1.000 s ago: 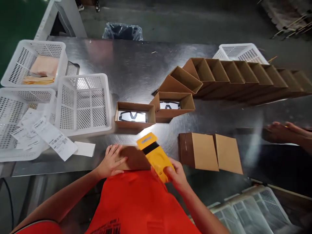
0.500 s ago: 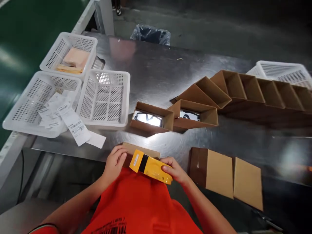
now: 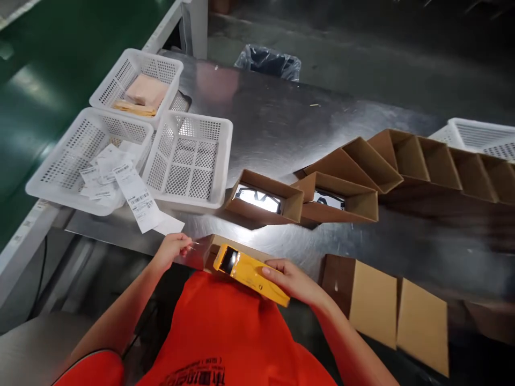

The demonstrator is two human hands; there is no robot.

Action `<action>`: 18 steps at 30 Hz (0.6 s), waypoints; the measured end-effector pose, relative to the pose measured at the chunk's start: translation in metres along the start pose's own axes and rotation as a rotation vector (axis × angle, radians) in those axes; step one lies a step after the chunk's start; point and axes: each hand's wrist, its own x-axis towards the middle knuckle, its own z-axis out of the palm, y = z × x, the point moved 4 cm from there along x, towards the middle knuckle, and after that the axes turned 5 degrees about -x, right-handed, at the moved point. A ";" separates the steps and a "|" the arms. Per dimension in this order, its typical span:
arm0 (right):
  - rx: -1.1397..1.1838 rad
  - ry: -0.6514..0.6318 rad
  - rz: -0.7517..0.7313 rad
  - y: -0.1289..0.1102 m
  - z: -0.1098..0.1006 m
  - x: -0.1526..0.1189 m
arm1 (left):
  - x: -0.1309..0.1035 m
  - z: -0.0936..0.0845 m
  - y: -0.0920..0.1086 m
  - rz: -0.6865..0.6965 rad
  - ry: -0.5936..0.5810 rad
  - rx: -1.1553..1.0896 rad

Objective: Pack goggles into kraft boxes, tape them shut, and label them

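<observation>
In my right hand (image 3: 287, 279) is a long yellow box (image 3: 253, 272) with a black patch near its left end. The thumb lies on top and the fingers wrap the far side. Just left of the box, my left hand (image 3: 172, 251) is closed in a pinch. A thin, pale see-through scrap (image 3: 195, 246) sticks out from its fingertips, too small to name surely. Behind the yellow box a brown cardboard box (image 3: 241, 245) rests at the table's near edge, partly covered by it.
White baskets (image 3: 188, 199) stand left, one with paper labels (image 3: 139, 198), another with peach and yellow packets (image 3: 147, 91). Two open cartons (image 3: 263, 182) show black-and-white contents. More open cartons (image 3: 406, 155) line the right, and closed brown boxes (image 3: 374, 303) sit near right.
My left hand has moved left, away from the yellow box, its fingers now pinched. The whitish patch on the box's left end no longer shows. The view has shifted slightly.
</observation>
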 end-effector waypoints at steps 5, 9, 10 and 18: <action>-0.087 0.065 0.111 -0.006 0.007 0.011 | 0.027 -0.002 -0.037 0.020 -0.005 0.034; -0.094 0.102 0.161 -0.008 0.011 0.014 | 0.032 0.028 -0.068 0.116 0.004 0.150; -0.075 0.101 0.169 -0.008 0.012 0.014 | 0.031 0.035 -0.073 0.155 0.017 0.189; -0.014 0.097 0.169 -0.007 0.011 0.011 | 0.020 0.031 -0.086 0.248 0.081 0.514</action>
